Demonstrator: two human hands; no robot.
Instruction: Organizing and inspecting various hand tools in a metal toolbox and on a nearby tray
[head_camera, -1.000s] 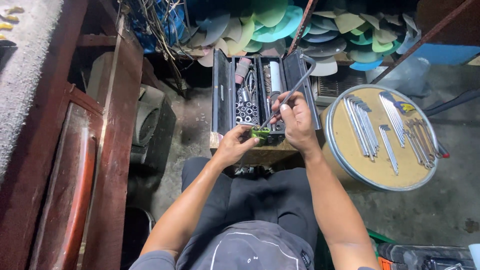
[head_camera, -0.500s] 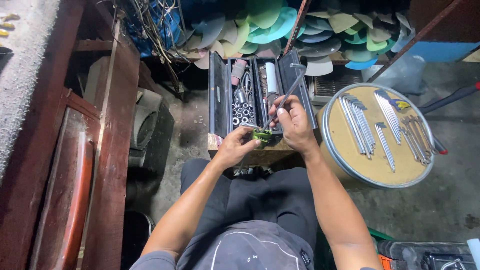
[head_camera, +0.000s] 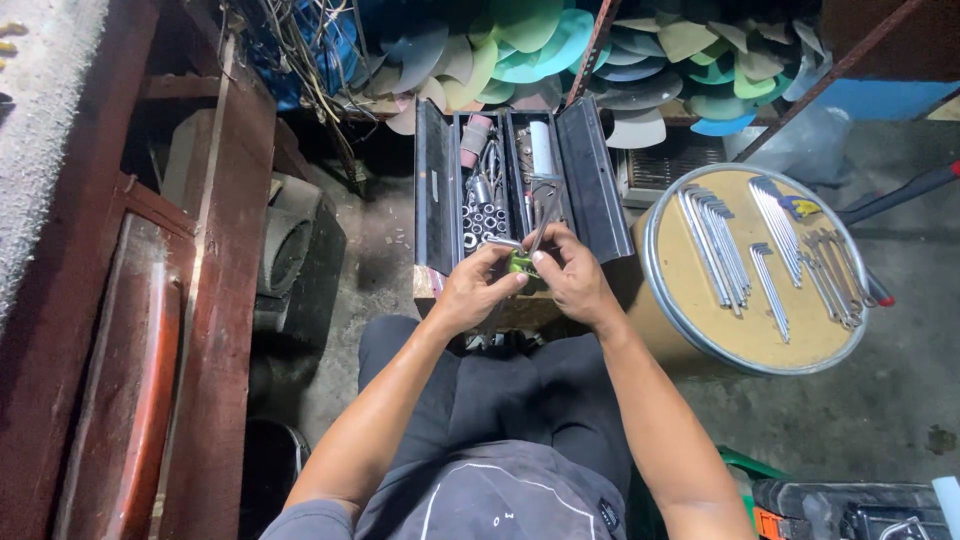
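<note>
- Fan blades, green, blue and cream, heaped along the far wall.
- Red-brown wooden frame down the left side.
- Round tray at right, with rows of hex keys and wrenches laid out, long axes running near to far.
- Black toolbox open at centre, just beyond the hands, its trays holding sockets and a white tube.
- Left hand, fingers curled round a small green tool, gripping it from the left.
- Right hand, thumb and fingers pinching the same tool from the right; a thin metal rod slants from this pinch toward the far right, over the toolbox.
- The green tool sits between the two hands, touching both, over the toolbox's near edge; neither hand is clearly nearer.
</note>
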